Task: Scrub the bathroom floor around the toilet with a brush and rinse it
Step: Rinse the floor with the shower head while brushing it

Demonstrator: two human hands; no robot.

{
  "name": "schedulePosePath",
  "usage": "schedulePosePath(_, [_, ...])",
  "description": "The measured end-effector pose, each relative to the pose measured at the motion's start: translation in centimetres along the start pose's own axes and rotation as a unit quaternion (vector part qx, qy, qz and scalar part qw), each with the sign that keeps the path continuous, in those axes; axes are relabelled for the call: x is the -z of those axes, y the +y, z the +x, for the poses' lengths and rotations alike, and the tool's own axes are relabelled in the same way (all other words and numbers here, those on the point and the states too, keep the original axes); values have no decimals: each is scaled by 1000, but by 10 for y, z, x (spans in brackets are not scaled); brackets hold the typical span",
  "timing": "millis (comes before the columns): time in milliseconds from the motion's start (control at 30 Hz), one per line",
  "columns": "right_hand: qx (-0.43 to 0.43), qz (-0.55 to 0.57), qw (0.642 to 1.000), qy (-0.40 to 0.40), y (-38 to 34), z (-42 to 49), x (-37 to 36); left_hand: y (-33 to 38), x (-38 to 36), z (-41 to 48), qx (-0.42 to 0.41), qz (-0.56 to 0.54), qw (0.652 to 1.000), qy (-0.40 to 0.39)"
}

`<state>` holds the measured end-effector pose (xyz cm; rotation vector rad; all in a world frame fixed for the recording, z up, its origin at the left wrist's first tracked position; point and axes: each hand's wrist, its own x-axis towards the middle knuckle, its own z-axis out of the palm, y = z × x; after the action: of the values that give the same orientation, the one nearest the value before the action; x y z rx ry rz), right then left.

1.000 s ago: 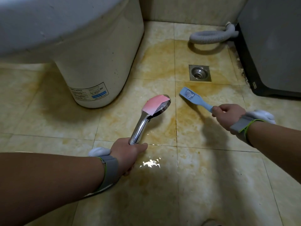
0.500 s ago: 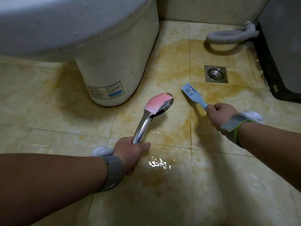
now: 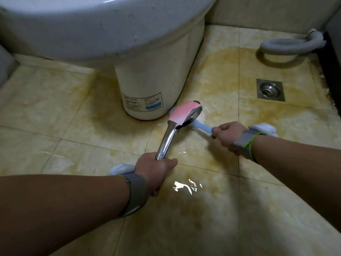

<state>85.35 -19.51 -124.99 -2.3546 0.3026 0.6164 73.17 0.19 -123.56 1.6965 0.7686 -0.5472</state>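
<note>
My left hand (image 3: 154, 168) grips the chrome handle of a shower head (image 3: 181, 117) whose back bears a pink patch. Its head hovers low over the floor beside the toilet base (image 3: 147, 85). My right hand (image 3: 227, 134) grips the light blue handle of a brush (image 3: 202, 127). The brush head is down at the floor by the toilet base, mostly hidden under the shower head. The yellow-stained tiled floor (image 3: 212, 74) is wet, with a bright glint of water near my left hand.
A square steel floor drain (image 3: 270, 90) sits at the right. A grey corrugated hose (image 3: 287, 46) curls at the back right, next to a dark appliance edge (image 3: 330, 58). The toilet bowl (image 3: 92, 24) overhangs the upper left.
The brush has swung left from the open tile toward the toilet base and now lies under the shower head. The view has shifted left and closer to the toilet.
</note>
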Motion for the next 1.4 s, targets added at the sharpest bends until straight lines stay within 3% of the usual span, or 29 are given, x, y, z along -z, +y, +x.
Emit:
schedulePosePath(167, [-30, 30, 983, 178, 22, 27, 24, 6, -4, 4, 3, -6, 1000, -1])
schedulePosePath(233, [-1, 65, 988, 137, 26, 18, 17, 8, -8, 5, 1, -4, 1000, -8])
schedulePosePath(300, [34, 63, 997, 31, 26, 4, 8, 11, -12, 5, 2, 0, 1000, -12])
schedulePosePath(367, [67, -15, 996, -64, 26, -3, 9, 14, -16, 6, 0, 0, 1000, -13])
schedulePosePath(433, [72, -83, 990, -83, 31, -2, 19, 16, -19, 7, -5, -1, 1000, -14])
schedulePosePath(500, [29, -46, 998, -31, 37, 3, 33, 18, -23, 8, -6, -3, 1000, -17])
schedulePosePath(633, [-32, -10, 985, 169, 48, 18, 52, 17, -30, 8, -10, 1, 1000, -12])
schedulePosePath(700, [-29, 20, 982, 185, 53, 16, 52, 16, -35, 7, -14, 11, 1000, -15])
schedulePosePath(800, [-28, 108, 993, 33, 63, -4, 46, 14, -46, 4, -18, 34, 999, -28])
schedulePosePath(933, [-23, 24, 988, -152, 83, -32, 55, 11, -60, 2, -23, 58, 997, -39])
schedulePosePath(1033, [-49, -20, 990, -134, 106, -40, 75, 13, -75, 1, -30, 74, 996, -35])
schedulePosePath(1167, [-60, 71, 994, 59, 133, -38, 100, 16, -94, 4, -33, 87, 995, -36])
schedulePosePath(1200, [-57, 105, 990, 69, 137, -38, 105, 16, -97, 5, -33, 87, 995, -37])
schedulePosePath(1300, [-62, 134, 988, -48, 145, -49, 113, 18, -108, 8, -33, 85, 995, -44])
schedulePosePath(1400, [-89, 37, 980, -174, 155, -62, 110, 18, -117, 10, -44, 86, 995, -40])
